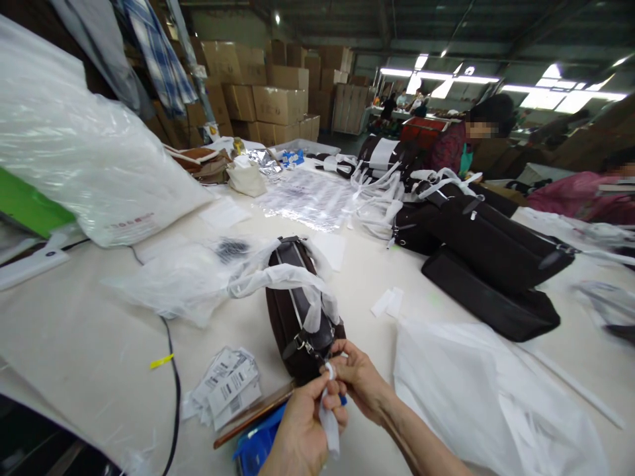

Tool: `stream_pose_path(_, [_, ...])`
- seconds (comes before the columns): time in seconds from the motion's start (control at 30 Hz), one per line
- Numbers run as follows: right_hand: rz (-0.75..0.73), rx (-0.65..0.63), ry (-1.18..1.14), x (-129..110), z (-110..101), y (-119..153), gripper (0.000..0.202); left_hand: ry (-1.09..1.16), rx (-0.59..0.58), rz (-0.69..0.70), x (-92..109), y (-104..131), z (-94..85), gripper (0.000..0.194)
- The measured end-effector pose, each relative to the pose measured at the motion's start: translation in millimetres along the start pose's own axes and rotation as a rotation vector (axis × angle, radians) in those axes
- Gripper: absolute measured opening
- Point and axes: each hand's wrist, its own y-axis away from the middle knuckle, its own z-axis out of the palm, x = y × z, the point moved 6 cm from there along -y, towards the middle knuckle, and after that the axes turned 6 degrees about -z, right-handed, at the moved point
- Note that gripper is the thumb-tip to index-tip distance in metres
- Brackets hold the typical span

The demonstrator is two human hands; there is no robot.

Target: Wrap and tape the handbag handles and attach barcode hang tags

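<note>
A dark brown handbag (284, 311) stands on the table in front of me, its handles wrapped in white tissue paper (288, 276). At its near end, by the metal hardware, both hands meet. My left hand (305, 423) is closed around a strip of white wrapping paper (329, 423) that hangs down between the fingers. My right hand (360, 377) pinches at the top of the same strip, close to the bag's clasp. What lies exactly under the right fingertips is partly hidden.
Barcode labels (231, 387) lie left of the bag, with a blue box (260, 443) nearer me. Clear plastic bags (183, 277) spread at left. Black bags (491, 244) pile up at right, above a white plastic sheet (476, 390). A black cable (174, 390) crosses the table. Co-workers (449, 142) sit beyond.
</note>
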Motion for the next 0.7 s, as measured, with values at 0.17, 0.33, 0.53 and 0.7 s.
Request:
stream_pose_path(0.17, [0.042,0.003,-0.006,3.0,1.6,-1.4,0.044,0.049,0.078,-0.037,-1.2,4.2,-3.9,0.028])
stream_pose_path(0.33, [-0.005,0.056,0.088,3.0,-0.8,-4.2,0.045,0.008,0.094,-0.004,1.0,7.1,-1.8,0.026])
stream_pose_path(0.53, [-0.214,0.209,0.29,-14.2,-10.4,9.3,0.032,-0.1,0.118,0.304,9.8,7.2,-5.8,0.022])
stream_pose_path(0.7, [-0.277,0.181,0.557,-33.6,-4.1,22.9,0.026,-0.203,0.109,0.572,13.3,7.5,-11.1,0.009])
